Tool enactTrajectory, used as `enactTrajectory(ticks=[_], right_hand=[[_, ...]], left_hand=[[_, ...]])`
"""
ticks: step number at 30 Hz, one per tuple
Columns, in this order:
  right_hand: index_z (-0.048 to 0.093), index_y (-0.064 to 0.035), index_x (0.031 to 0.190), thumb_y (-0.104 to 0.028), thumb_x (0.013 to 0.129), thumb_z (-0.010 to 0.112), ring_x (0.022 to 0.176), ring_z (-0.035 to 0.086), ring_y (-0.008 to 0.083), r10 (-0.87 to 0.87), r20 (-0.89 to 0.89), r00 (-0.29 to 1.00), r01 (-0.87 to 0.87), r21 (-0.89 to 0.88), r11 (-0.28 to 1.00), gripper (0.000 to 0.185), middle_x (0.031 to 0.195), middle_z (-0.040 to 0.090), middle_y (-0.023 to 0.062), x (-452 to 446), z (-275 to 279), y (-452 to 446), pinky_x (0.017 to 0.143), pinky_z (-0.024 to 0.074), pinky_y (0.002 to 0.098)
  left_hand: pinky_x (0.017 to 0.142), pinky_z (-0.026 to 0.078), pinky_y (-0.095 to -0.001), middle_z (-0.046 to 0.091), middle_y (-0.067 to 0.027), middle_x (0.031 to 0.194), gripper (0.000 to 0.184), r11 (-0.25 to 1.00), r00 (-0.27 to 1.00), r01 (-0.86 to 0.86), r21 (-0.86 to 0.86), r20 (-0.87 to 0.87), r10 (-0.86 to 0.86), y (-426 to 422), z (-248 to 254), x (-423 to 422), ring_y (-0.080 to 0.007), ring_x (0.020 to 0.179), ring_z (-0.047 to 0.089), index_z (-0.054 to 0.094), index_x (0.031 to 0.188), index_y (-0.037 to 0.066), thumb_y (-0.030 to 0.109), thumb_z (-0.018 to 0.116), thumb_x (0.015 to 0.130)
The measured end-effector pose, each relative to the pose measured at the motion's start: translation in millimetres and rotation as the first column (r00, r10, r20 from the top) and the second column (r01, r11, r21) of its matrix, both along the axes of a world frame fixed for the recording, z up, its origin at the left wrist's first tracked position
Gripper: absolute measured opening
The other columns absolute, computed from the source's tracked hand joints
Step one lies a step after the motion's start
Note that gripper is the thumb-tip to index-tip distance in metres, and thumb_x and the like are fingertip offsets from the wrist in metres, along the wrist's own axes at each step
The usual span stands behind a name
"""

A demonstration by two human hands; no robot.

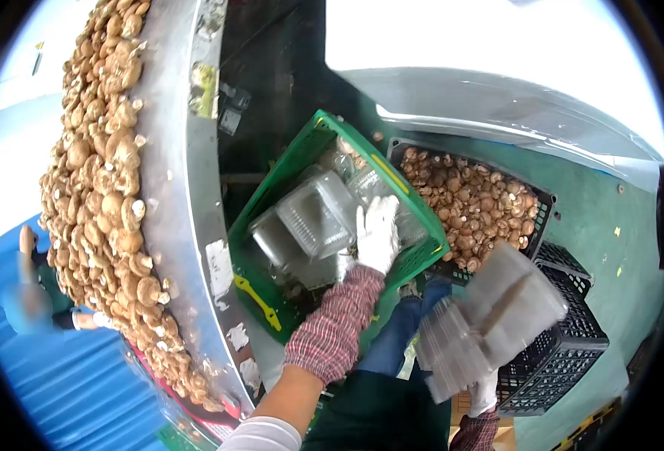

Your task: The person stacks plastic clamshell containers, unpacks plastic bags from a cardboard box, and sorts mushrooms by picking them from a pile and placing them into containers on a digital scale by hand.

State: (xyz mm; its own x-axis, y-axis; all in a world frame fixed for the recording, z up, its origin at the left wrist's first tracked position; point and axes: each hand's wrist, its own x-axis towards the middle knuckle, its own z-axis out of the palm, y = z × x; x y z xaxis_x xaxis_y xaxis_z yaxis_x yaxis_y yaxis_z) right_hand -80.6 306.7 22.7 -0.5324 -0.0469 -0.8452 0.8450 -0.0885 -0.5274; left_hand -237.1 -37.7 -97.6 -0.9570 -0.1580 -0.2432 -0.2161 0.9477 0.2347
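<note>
A green plastic crate (251,216) stands at the middle, with clear plastic trays (317,214) lying loosely in it. My left hand (378,234), in a white glove, reaches into the crate's right part beside the trays, its fingers stretched out over clear plastic. My right hand (484,394), also gloved in white, is at the lower right below a stack of clear trays (508,301) and grips it from underneath. Most of its fingers are hidden by the stack. Checked sleeves cover both forearms.
Many brown mushrooms (95,180) lie along a metal table (168,150) at the left. A black crate (546,207) of mushrooms sits behind the green one. Black crates (565,368) are stacked at the right. Another person (31,304) is at the far left.
</note>
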Motion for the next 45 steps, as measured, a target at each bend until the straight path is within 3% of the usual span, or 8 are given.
enactTrajectory(ticks=[7, 15, 18, 20, 24, 33, 39, 45], right_hand=[[0.054, 0.0032, 0.114, -0.002, 0.076, 0.065, 0.093, 0.059, 0.0212, 0.443, -0.094, 0.891, -0.452, -0.124, 0.883, 0.041, 0.1, 0.063, 0.0088, -126, -1, -32, 0.085, 0.0475, 0.032], [0.04, -0.0077, 0.138, 0.002, 0.074, 0.049, 0.1, 0.054, 0.038, 0.765, -0.63, -0.13, -0.827, 0.495, 0.267, 0.066, 0.108, 0.053, 0.0236, -248, 2, -209, 0.087, 0.0471, 0.0422], [0.051, 0.0024, 0.123, -0.007, 0.076, 0.052, 0.089, 0.062, 0.0332, 0.778, -0.517, -0.357, -0.795, 0.605, 0.037, 0.048, 0.095, 0.061, 0.0186, -223, 1, -294, 0.068, 0.0532, 0.0431], [0.066, 0.0012, 0.098, -0.008, 0.075, 0.054, 0.077, 0.064, 0.0338, 0.767, -0.53, -0.361, -0.826, 0.563, 0.001, 0.027, 0.081, 0.064, 0.0189, -184, -28, -345, 0.066, 0.0522, 0.0433], [0.069, 0.0034, 0.083, -0.011, 0.074, 0.054, 0.075, 0.067, 0.0335, 0.769, -0.45, -0.454, -0.729, 0.684, -0.03, 0.023, 0.085, 0.067, 0.0229, -109, -56, -389, 0.06, 0.0509, 0.0412], [0.064, 0.0039, 0.105, -0.032, 0.069, 0.062, 0.073, 0.063, 0.033, 0.775, -0.562, -0.289, -0.857, 0.512, 0.052, 0.051, 0.079, 0.065, 0.0186, -102, -67, -358, 0.067, 0.0498, 0.0421], [0.062, -0.0039, 0.106, -0.021, 0.078, 0.064, 0.101, 0.06, 0.0263, 0.51, -0.845, 0.16, -0.567, 0.344, 0.748, 0.033, 0.102, 0.062, 0.0157, -145, -83, -300, 0.085, 0.0487, 0.0376], [0.047, -0.0099, 0.135, -0.009, 0.075, 0.069, 0.114, 0.055, 0.0286, 0.831, -0.518, 0.204, -0.177, 0.815, 0.551, 0.065, 0.125, 0.055, 0.019, -232, -115, -203, 0.095, 0.0457, 0.0372]], left_hand=[[0.102, 0.038, -0.0369, 0.057, -0.0126, 0.124, 0.04, 0.747, 0.836, -0.468, 0.472, -0.038, 0.548, 38, 63, 142, -0.0282, 0.117, 0.051, 0.055, 0.123, 0.005, 0.007, 0.061, 0.084], [0.079, 0.05, -0.0294, 0.064, -0.0106, 0.101, 0.033, 0.779, 0.841, -0.517, 0.355, 0.378, 0.387, 60, 83, 253, -0.0182, 0.09, 0.061, 0.056, 0.111, 0.0, 0.005, 0.068, 0.081], [0.085, 0.048, -0.0315, 0.06, -0.0091, 0.113, 0.044, 0.346, 0.527, -0.847, 0.403, 0.565, 0.634, 66, 77, 256, -0.0186, 0.102, 0.058, 0.048, 0.123, 0.003, 0.009, 0.067, 0.083], [0.092, 0.047, -0.0354, 0.053, -0.0091, 0.126, 0.051, -0.441, 0.257, -0.696, 0.567, 0.77, 0.584, 61, 69, 252, -0.0151, 0.107, 0.053, 0.048, 0.127, 0.005, 0.013, 0.07, 0.081], [0.099, 0.042, -0.037, 0.049, -0.0102, 0.131, 0.056, -0.83, 0.066, -0.394, 0.396, 0.912, 0.404, 43, 37, 270, -0.0183, 0.11, 0.053, 0.041, 0.133, 0.004, 0.009, 0.065, 0.082], [0.107, 0.033, -0.0426, 0.042, -0.0111, 0.14, 0.063, -0.908, 0.131, -0.23, 0.35, 0.936, 0.328, 26, 15, 317, -0.0256, 0.125, 0.046, 0.03, 0.141, 0.005, 0.009, 0.058, 0.084], [0.103, 0.039, -0.043, 0.052, -0.0181, 0.13, 0.035, -0.808, 0.073, -0.356, 0.47, 0.876, 0.477, 17, 61, 244, -0.03, 0.125, 0.048, 0.05, 0.121, 0.004, 0.02, 0.056, 0.09], [0.103, 0.041, -0.0455, 0.057, -0.0234, 0.121, 0.042, -0.921, -0.079, -0.202, 0.334, 0.932, 0.355, 0, 22, 255, -0.0343, 0.12, 0.051, 0.047, 0.113, -0.006, 0.029, 0.058, 0.092]])
